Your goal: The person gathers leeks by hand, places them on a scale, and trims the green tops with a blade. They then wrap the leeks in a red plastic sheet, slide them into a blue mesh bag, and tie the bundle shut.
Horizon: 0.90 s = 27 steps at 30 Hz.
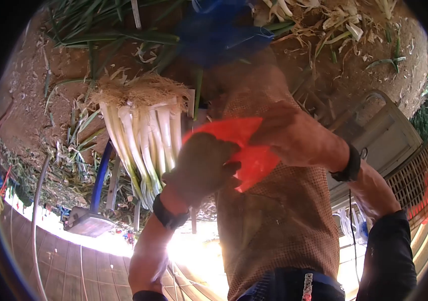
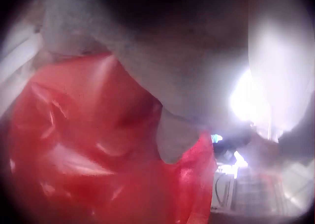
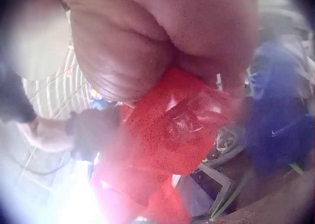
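A red plastic sheet or bag (image 1: pixel 256 160) is stretched between both hands in front of the body. My left hand (image 1: pixel 201 168), in a grey glove, grips its left side with curled fingers. The bare right hand (image 1: pixel 294 135) pinches its upper right part. Close up, the left wrist view shows the glove (image 2: pixel 172 61) over the shiny red plastic (image 2: pixel 74 145). In the right wrist view, the right palm (image 3: pixel 162 41) covers the top of the red plastic (image 3: pixel 172 125); its fingertips are largely hidden. Left of the hands lies a bundle of long white-stemmed onions or leeks (image 1: pixel 146 135), roots towards the top.
Loose green leaves (image 1: pixel 118 37) and peeled scraps (image 1: pixel 339 25) lie on the brown ground. A blurred blue thing (image 1: pixel 219 30) is at the top. On the right are a grey chair-like frame (image 1: pixel 384 135) and a plastic crate (image 1: pixel 414 185). A blue post (image 1: pixel 101 175) stands at left.
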Available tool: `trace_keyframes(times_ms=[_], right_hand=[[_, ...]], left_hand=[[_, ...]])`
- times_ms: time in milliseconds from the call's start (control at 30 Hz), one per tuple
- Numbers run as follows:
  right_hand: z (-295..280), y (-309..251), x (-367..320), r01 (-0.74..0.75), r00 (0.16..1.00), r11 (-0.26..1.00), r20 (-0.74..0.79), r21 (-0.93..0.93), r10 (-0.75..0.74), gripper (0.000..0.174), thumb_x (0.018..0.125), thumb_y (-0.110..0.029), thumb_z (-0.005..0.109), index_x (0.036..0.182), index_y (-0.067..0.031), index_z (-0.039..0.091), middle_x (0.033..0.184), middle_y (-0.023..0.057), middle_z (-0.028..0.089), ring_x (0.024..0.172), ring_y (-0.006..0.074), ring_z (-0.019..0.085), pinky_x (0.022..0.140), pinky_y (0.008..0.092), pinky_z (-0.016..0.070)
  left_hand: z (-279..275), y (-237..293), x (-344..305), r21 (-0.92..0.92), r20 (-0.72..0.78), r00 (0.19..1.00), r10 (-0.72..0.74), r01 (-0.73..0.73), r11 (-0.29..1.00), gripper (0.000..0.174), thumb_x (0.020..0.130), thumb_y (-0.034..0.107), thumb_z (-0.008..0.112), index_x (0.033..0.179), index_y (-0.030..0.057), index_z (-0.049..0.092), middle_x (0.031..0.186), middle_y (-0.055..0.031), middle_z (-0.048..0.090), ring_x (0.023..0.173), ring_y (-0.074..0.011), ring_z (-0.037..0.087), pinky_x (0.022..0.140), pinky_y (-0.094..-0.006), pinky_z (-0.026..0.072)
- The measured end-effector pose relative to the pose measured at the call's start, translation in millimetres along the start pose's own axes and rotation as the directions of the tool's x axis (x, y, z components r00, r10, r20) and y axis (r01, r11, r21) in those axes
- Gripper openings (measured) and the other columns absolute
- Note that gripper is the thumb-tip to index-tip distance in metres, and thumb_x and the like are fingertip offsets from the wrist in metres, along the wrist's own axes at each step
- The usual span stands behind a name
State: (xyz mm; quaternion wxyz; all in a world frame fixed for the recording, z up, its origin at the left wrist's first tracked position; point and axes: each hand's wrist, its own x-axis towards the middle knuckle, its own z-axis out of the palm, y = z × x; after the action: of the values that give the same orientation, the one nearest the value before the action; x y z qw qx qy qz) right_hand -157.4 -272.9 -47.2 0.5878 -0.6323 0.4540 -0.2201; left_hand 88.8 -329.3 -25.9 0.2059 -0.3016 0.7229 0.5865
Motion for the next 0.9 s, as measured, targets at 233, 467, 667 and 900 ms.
trace_keyframes(times_ms=[233, 467, 667, 900], right_hand=[[-20.5, 6.6, -6.7, -0.392, 0.798, 0.389, 0.099, 0.834, 0.594, 0.023, 0.079, 0.003, 0.063, 0.1, 0.0014, 0.073, 0.094, 0.0091, 0.075, 0.083, 0.0141, 0.07, 0.075, 0.0283, 0.0558], [-6.8, 14.9, 0.6, -0.522, 0.693, 0.032, 0.402, 0.852, 0.599, 0.021, 0.083, -0.004, 0.065, 0.102, 0.0021, 0.072, 0.093, 0.0047, 0.074, 0.08, 0.0127, 0.07, 0.072, 0.0285, 0.0553], [75.5, 27.6, 42.8, -0.525, 0.851, 0.821, 0.114, 0.225, 0.513, 0.02, 0.086, -0.009, 0.064, 0.103, -0.0022, 0.072, 0.092, 0.0121, 0.071, 0.086, 0.0262, 0.07, 0.076, 0.0366, 0.0549], [157.3, 47.9, 144.6, -0.342, 0.63, 0.797, -0.508, 0.497, 0.587, 0.02, 0.086, -0.013, 0.066, 0.104, -0.0037, 0.071, 0.1, 0.0178, 0.069, 0.092, 0.0348, 0.067, 0.08, 0.0403, 0.0543]], left_hand=[[8.0, -27.7, -36.0, -0.394, 0.332, 0.914, -0.233, 0.359, 0.846, 0.042, 0.085, 0.041, 0.078, 0.1, 0.0014, 0.074, 0.085, -0.0158, 0.072, 0.08, -0.0259, 0.069, 0.075, -0.0401, 0.0525], [3.9, -79.9, -117.2, -0.811, -0.024, 0.881, -0.472, 0.259, 0.525, 0.022, 0.089, 0.024, 0.074, 0.096, 0.0027, 0.075, 0.087, -0.012, 0.07, 0.083, -0.0181, 0.068, 0.07, -0.0315, 0.0529], [-17.8, -105.6, -127.3, -0.777, -0.417, 0.752, -0.511, -0.003, 0.629, 0.008, 0.088, 0.008, 0.07, 0.092, 0.0021, 0.073, 0.082, -0.0052, 0.07, 0.074, -0.0109, 0.065, 0.065, -0.0272, 0.0504], [-80.7, -163.7, -82.5, -0.088, -0.777, 0.461, -0.429, 0.595, 0.799, 0.029, 0.091, 0.007, 0.059, 0.116, 0.0017, 0.072, 0.109, -0.0131, 0.073, 0.096, -0.0252, 0.071, 0.085, -0.0366, 0.055]])
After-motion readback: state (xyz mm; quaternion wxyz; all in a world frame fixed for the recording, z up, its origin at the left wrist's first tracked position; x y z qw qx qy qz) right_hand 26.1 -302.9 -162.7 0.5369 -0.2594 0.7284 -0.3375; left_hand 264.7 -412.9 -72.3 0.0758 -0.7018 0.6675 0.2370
